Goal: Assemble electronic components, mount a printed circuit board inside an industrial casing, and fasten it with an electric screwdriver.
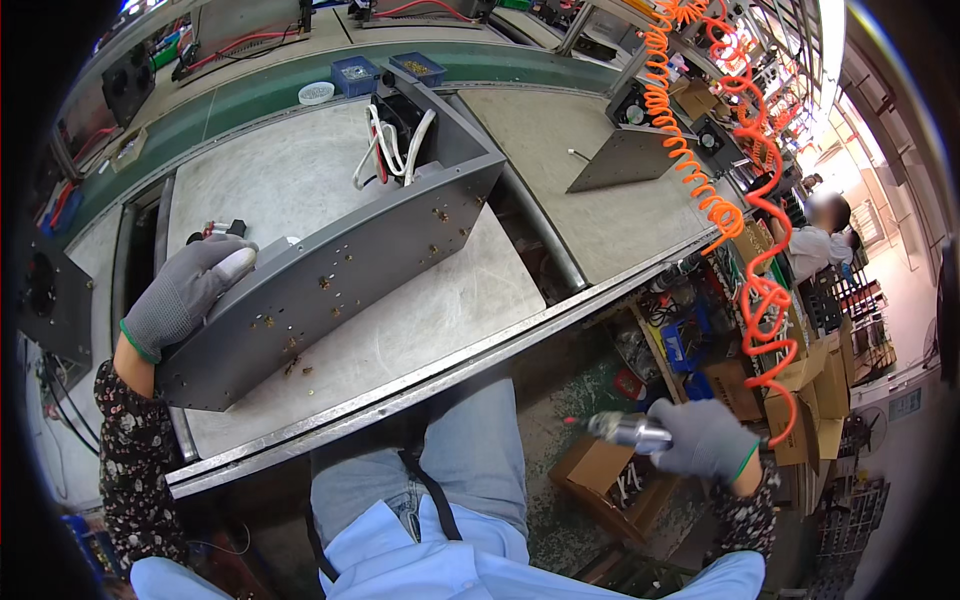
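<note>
"While you had the head view up, where was the grey metal casing (340,300)?"

"I saw it at nine o'clock, propped on the counter (450,325), its drilled face turned toward six. I took that angle as a way to leave the brass-coloured fittings (325,284) open to a tool."

"And the hands?"

"At nine o'clock the left hand (182,298) had its gloved fingers bent over the casing's upper edge, probably to steady it. At four, the right hand (705,440) was wrapped round a powered driver (638,434), well apart from the casing, perhaps so the tip cleared the metal."

"Why the red coiled hose (762,292)?"

"It hung at three o'clock, I supposed, to give slack; whether it fed the driver, I couldn't tell. The blue bins (358,86), near half past eleven, sat beyond the casing, likely to hold small parts."
</note>
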